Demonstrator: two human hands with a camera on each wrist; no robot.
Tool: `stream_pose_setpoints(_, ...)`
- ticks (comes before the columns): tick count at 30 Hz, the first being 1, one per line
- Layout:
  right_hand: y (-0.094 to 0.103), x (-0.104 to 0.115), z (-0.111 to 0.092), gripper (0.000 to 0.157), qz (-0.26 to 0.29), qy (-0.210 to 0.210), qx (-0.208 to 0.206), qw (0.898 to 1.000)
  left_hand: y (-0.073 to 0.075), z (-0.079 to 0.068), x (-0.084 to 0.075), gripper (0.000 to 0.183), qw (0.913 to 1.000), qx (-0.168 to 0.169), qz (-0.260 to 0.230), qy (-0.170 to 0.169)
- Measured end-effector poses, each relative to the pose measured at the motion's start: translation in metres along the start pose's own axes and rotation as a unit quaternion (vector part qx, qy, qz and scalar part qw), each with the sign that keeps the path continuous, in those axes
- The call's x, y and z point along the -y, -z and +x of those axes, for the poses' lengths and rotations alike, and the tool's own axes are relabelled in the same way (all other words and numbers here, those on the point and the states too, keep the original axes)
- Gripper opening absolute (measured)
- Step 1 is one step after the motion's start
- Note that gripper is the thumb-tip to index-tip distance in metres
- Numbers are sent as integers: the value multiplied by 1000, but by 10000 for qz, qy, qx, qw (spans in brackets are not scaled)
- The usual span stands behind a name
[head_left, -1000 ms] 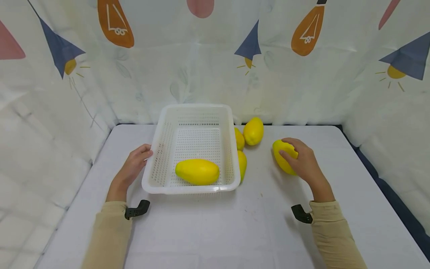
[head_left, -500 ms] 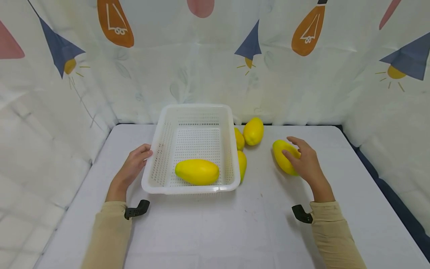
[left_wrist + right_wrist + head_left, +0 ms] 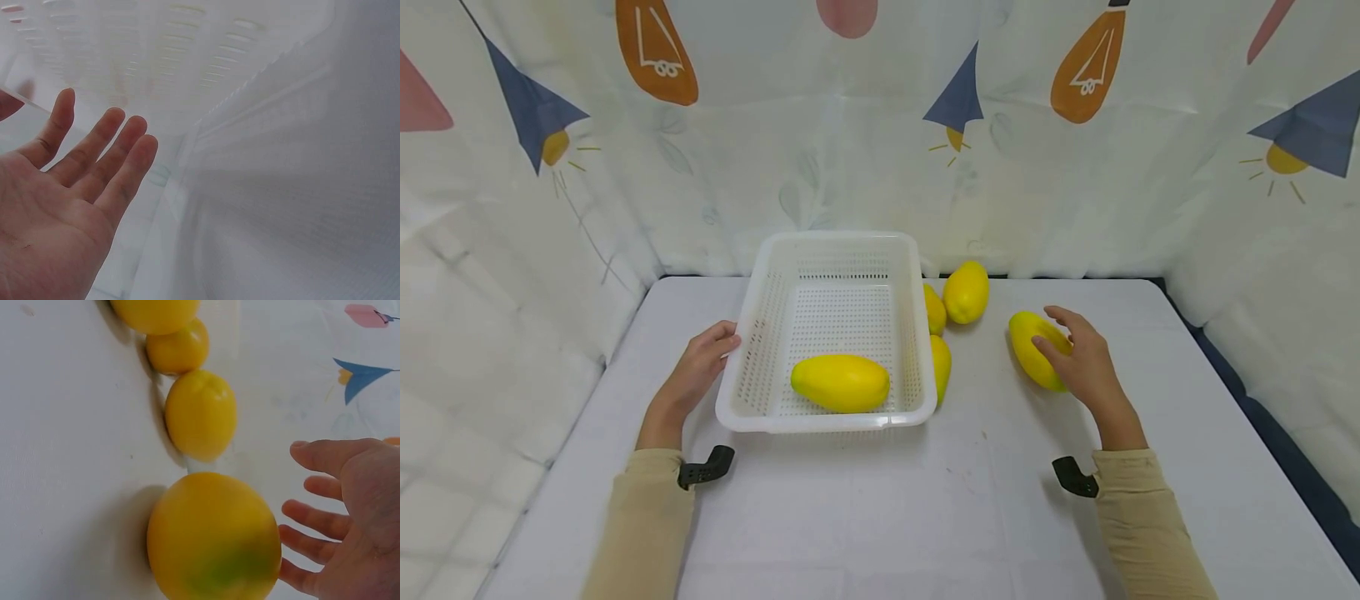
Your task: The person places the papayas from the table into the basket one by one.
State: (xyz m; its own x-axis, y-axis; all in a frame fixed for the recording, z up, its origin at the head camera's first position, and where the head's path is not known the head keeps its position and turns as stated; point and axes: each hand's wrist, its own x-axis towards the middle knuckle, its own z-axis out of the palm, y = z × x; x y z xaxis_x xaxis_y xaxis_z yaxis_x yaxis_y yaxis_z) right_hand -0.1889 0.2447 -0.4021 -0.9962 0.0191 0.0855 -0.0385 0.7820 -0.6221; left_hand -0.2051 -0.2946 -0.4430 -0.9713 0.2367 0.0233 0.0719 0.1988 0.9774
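My left hand [image 3: 700, 367] holds the left rim of a white perforated plastic basket [image 3: 826, 423], thumb over the edge and fingers against the outside. In the left wrist view its fingers [image 3: 103, 150] stretch beneath the basket [image 3: 237, 50]. A yellow, oblong, mango-like fruit [image 3: 841, 383] lies crosswise at the basket's near end. My right hand [image 3: 1086, 358] stays beside another such fruit [image 3: 1036, 350] on the table, thumb in front of it. The right wrist view shows that hand's fingers [image 3: 319, 515] spread and not wrapped round this fruit [image 3: 212, 537], which has a greenish end.
Just right of the basket lie more yellow fruits: one at the back [image 3: 966, 292], and two [image 3: 935, 310] partly hidden by the basket's side. A white cloth covers the table [image 3: 880, 517]. A printed curtain [image 3: 850, 167] hangs close behind the table's far edge.
My right hand has drawn back slightly to the right, and its fingers have lifted away from the fruit, which now shows more. The left hand and basket stay in place.
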Motion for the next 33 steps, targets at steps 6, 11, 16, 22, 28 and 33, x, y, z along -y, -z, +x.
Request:
stream_pose_setpoints(6, -3, -7, 2, 60, -106, -112, 8, 9999, -1, 0, 0, 38, 10000, -22, 34, -2)
stream_pose_setpoints(11, -4, -11, 2, 63, -90, -176, -12, 9998, -1, 0, -1, 39, 10000, -16, 40, -53)
stream_pose_setpoints(16, -5, -13, 2, 64, -88, -170, -20, 9998, -1, 0, 0, 38, 10000, 7, 0, -90)
stream_pose_setpoints(22, -7, -17, 3, 66, -114, -125, -20, 9999, -1, 0, 0, 36, 9999, -22, -21, -96)
stream_pose_setpoints(28, -9, -21, 5, 74, -109, -249, 84, 9996, -1, 0, 0, 35, 10000, -30, -9, -80)
stream_pose_setpoints(33, -11, -24, 5, 80, -116, -357, 142, 9992, -1, 0, 1, 35, 10000, -20, 14, -72)
